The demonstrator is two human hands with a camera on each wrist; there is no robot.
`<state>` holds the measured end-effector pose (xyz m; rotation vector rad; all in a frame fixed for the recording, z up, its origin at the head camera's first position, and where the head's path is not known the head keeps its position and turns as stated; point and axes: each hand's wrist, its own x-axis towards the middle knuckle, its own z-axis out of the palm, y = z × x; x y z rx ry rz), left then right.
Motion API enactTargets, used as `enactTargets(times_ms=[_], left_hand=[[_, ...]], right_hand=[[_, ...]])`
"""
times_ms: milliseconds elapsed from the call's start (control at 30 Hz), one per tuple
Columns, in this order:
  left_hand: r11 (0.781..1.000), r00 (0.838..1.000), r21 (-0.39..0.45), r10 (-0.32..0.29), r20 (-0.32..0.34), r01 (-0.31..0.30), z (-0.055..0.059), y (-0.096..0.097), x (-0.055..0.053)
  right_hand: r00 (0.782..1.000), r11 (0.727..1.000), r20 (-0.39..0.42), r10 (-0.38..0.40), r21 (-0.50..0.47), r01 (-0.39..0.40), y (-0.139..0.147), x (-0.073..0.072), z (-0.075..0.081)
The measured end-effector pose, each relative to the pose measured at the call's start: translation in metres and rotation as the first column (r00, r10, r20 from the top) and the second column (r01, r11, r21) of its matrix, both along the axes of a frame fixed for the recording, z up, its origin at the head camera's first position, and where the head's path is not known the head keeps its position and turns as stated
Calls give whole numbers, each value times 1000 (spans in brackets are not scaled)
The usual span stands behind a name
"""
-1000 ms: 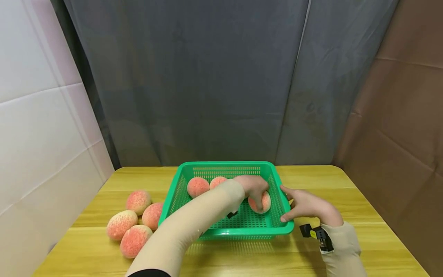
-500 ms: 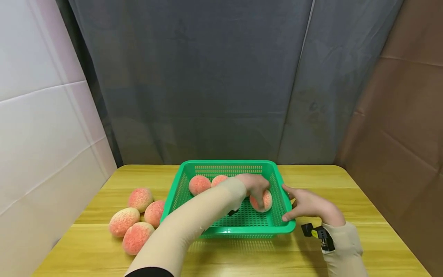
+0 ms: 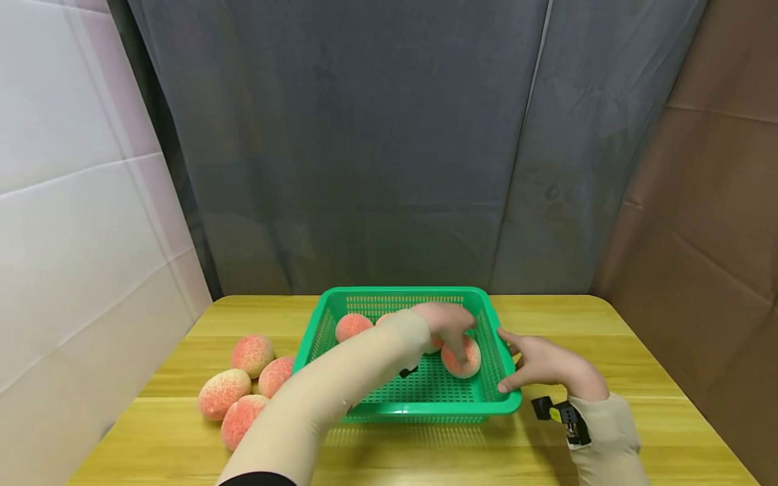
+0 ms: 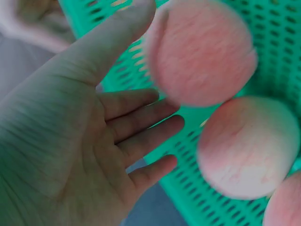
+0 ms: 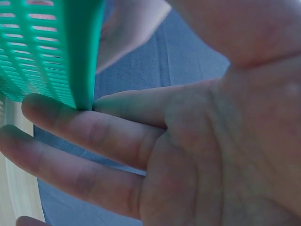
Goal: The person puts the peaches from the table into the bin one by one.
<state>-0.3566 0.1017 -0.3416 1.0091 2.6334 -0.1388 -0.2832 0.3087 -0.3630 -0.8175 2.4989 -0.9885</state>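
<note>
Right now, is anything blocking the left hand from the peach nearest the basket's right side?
Nothing visible is: the left hand is right at that peach, its thumb overlapping it in the head view.

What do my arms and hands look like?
The left sleeve and right sleeve are beige; the left one meets a black band low in the head view. The left grip and right grip are bare hands, no gloves or rings visible. A small black device with a yellow patch sits at the right wrist.
</note>
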Motion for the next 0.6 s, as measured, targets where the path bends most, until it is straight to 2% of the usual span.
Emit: enactTargets(times_ms=[67,133,300,467,600], left_hand=[[1000,1000,25,1,-14,-1,11,-9,-2],[998,999,52,-23,-31,24,23,-20,-5],[986,998,165,-28,-49,35,52,-60,-11],[979,998,200,45,-41,-36,72,-107,-10],[968,992,229,118,-45,-105,85,-145,-7]], right_hand=[[1000,1000,2,6,-3,-6,-2,-2,0],[1000,1000,-3,10,-3,-10,-4,-4,1],[999,1000,-29,18,4,-17,-8,-10,1],[999,999,-26,40,-12,-40,-9,-13,-2],[999,999,-18,43,-8,-44,-6,-16,-4]])
